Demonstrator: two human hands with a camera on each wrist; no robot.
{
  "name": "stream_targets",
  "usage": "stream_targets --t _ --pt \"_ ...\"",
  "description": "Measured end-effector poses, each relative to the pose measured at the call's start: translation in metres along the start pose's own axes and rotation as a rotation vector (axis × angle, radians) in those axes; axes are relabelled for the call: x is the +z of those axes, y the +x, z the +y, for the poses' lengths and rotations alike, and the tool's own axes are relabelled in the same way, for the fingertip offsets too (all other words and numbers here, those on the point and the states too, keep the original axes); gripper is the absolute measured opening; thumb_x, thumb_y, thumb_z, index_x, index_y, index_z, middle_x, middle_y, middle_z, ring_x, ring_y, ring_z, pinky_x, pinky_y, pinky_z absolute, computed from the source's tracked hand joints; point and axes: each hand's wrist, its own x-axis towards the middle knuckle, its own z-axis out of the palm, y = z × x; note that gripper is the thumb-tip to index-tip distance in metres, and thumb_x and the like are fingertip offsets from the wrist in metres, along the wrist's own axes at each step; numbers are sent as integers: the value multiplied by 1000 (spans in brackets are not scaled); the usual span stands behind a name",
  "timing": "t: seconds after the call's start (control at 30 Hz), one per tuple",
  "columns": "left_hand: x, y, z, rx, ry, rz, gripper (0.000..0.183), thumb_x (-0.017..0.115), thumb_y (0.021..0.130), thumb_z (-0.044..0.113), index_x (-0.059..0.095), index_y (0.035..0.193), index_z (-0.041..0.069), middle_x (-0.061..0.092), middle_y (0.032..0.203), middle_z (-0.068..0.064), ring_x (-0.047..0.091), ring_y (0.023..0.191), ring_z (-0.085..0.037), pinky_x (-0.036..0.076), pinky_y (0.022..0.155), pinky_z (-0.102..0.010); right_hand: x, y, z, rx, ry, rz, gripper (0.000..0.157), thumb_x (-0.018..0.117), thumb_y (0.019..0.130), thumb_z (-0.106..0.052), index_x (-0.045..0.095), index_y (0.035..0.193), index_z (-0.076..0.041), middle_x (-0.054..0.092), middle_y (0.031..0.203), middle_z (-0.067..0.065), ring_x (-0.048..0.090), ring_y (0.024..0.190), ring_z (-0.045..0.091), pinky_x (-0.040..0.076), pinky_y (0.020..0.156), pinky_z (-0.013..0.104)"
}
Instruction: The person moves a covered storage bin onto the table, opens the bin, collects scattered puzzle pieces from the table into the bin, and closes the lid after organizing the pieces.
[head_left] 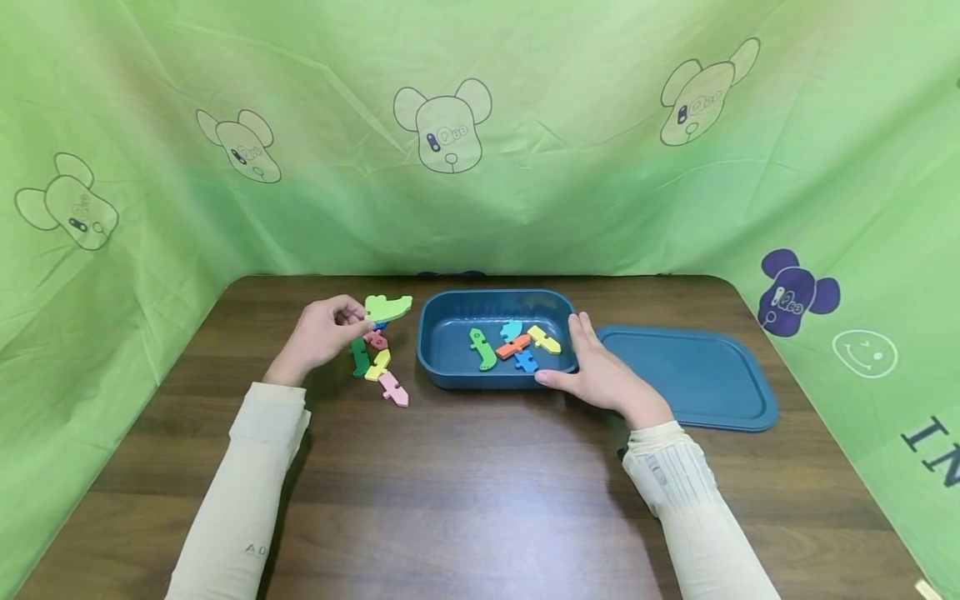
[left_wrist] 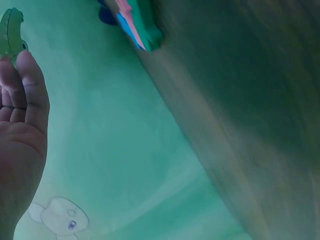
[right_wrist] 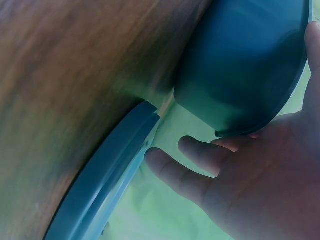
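My left hand [head_left: 321,337] pinches a light green crocodile-shaped puzzle piece [head_left: 392,307] between thumb and fingertips, raised left of the blue box [head_left: 495,382]. Below it on the table lie a dark green piece [head_left: 359,358], a yellow piece [head_left: 378,365], a pink piece [head_left: 393,389] and others partly covered. Fingers fairly straight, my right hand [head_left: 607,377] rests against the box's right end, thumb at the front rim. Inside the box are a green piece [head_left: 482,349], an orange piece [head_left: 513,347], a yellow one, a light blue one and a blue one.
A blue lid [head_left: 708,379] lies flat on the wooden table [head_left: 450,500], right of the box and partly behind the right hand. Green cloth [head_left: 525,208] with printed mouse faces hangs at the table's back and sides.
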Motion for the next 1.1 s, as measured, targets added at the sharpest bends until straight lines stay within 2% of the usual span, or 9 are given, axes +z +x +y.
stream_targets --t 0.2,0.4,0.6,0.77,1.1 --pt "12 5 15 -8 -27 -54 20 79 90 18 67 97 3 63 84 -8 60 79 -26 46 68 -33 -2 -1 -1 1 0 -2 121 62 88 -71 -9 159 -4 -16 165 18 3 150 42 17 115 60" --pt "25 9 25 -31 -102 -121 19 78 90 15 66 99 2 64 82 -9 67 76 -36 50 61 -28 -2 -1 -1 2 3 -2 119 63 89 -68 -10 159 -4 -16 165 18 1 151 41 16 116 61" --pt "36 13 32 -5 -70 -141 19 79 89 16 69 98 3 63 85 -8 58 78 -24 49 67 -32 -2 -1 0 -1 10 -3 120 62 88 -70 -10 159 -5 -15 165 17 0 151 39 16 116 60" --pt "43 17 35 13 -55 -183 16 79 89 14 70 96 4 63 85 -7 56 80 -23 47 70 -34 -4 -1 -1 4 6 -12 124 60 85 -76 -10 159 -5 -16 165 17 0 151 39 16 116 59" --pt "53 20 41 30 -46 -262 12 78 88 11 71 94 4 62 83 -5 56 80 -20 47 74 -33 -6 -2 -4 8 10 -16 122 62 86 -72 -9 159 -5 -18 165 14 0 151 38 16 116 58"
